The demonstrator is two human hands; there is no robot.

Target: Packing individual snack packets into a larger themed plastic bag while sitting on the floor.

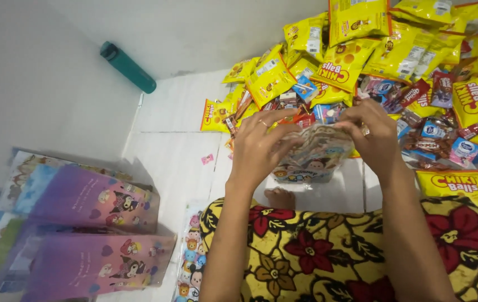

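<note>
Both hands pinch the mouth of a clear cartoon-print goodie bag (pixel 314 154), held just above the white floor (pixel 177 151). Left hand (pixel 258 148) and right hand (pixel 374 137) have fingers closed on its top edges. Best to keep the edges level, snacks inside, clear of the yellow snack packet pile (pixel 362 56).

Cartoon-print bag (pixel 314 156): clear, with pastel cartoon heads in pink, blue and tan.
Snack packets (pixel 345 61): bright yellow, red lettering, brown round shapes.
Small packets (pixel 440 137): red, blue and dark brown, mixed.
Bottle (pixel 128 67): teal green, darker cap.
Gift bags (pixel 91 198): purple fading to pink, small cartoon figures and hearts.
Garment (pixel 317 254): yellow with large red flowers, dark outlines.
Floor (pixel 172 145): white tiles.
Flat bag stack (pixel 191 263): clear, rows of coloured cartoon faces.
Wall (pixel 38 84): plain pale grey.
</note>
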